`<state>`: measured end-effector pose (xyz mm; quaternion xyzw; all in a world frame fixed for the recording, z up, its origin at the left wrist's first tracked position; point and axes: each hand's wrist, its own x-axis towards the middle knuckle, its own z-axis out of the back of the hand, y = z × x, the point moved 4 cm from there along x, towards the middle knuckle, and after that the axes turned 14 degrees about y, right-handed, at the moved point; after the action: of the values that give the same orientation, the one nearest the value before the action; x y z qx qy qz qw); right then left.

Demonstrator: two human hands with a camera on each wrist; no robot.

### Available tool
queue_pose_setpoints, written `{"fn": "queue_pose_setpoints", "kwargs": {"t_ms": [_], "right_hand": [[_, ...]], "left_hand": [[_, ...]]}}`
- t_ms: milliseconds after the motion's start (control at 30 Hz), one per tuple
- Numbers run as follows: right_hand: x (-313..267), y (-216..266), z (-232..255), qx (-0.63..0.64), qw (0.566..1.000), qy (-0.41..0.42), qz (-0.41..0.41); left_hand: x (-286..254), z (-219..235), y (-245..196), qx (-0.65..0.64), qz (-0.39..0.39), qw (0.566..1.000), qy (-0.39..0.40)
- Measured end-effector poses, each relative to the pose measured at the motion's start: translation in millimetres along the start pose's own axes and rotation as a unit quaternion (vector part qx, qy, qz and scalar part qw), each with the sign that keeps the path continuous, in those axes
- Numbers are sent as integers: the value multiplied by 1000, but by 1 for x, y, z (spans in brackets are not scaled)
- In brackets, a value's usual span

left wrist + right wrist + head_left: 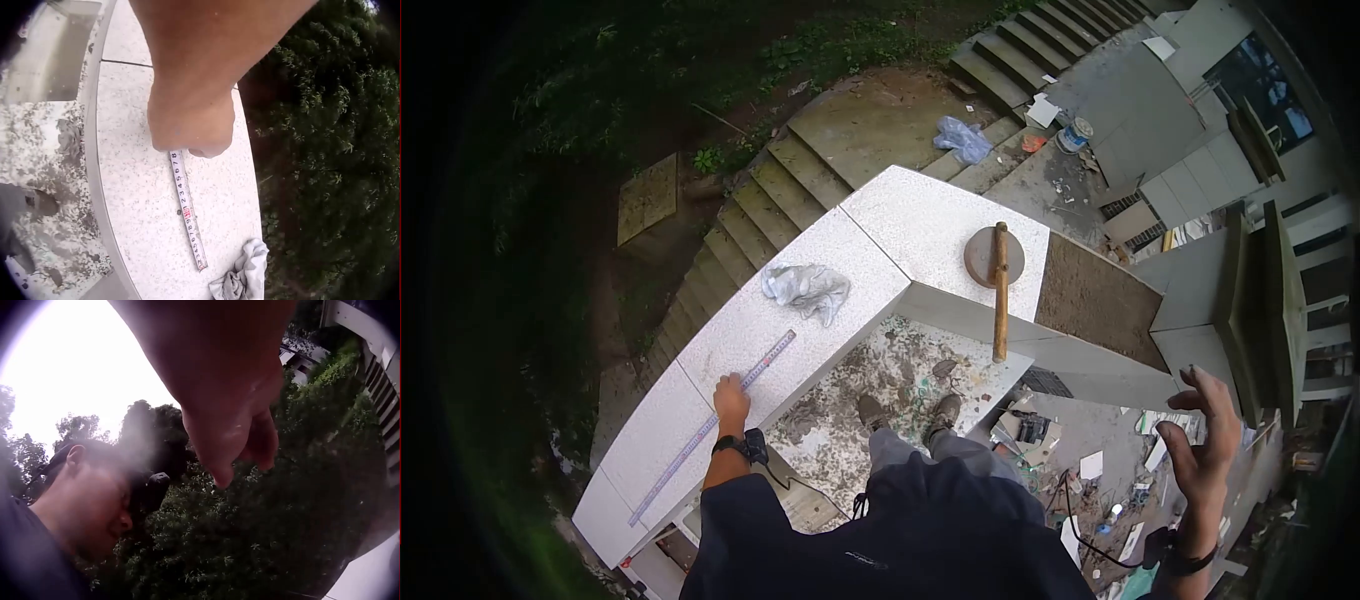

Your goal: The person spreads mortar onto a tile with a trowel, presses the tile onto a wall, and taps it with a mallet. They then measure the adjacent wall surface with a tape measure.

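A measuring tape blade lies stretched along the pale speckled slabs on top of the low wall. My left hand grips the blade partway along it. In the left wrist view the fingers of that left hand are curled down, and the printed blade runs out from beneath them; the fingertips are hidden. Off to the right, my right hand is raised with fingers bent loosely, thumb apart, holding nothing. In the right wrist view that right hand hangs in front of trees.
A crumpled cloth lies on the slab beyond the tape's end. Farther right, a mallet with a round head and wooden handle rests near a bare mortar strip. Debris litters the ground. Steps descend beyond the wall.
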<state>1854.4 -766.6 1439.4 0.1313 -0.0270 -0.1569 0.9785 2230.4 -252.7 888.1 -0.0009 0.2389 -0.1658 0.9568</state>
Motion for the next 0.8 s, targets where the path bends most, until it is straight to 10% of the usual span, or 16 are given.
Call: {"fn": "queue_pose_setpoints", "kwargs": {"t_ms": [200, 433, 600, 800], "right_hand": [[-62, -48, -123, 48, 976, 101, -189], [-84, -66, -213, 105, 955, 189, -202], [-53, -69, -242, 119, 956, 241, -118], [-9, -71, -249, 210, 939, 272, -6]], "left_hand": [[14, 9, 7, -3, -82, 996, 27], [4, 76, 5, 101, -196, 966, 132], [-53, 189, -66, 116, -203, 956, 175], [-158, 314, -269, -27, -258, 944, 203]]}}
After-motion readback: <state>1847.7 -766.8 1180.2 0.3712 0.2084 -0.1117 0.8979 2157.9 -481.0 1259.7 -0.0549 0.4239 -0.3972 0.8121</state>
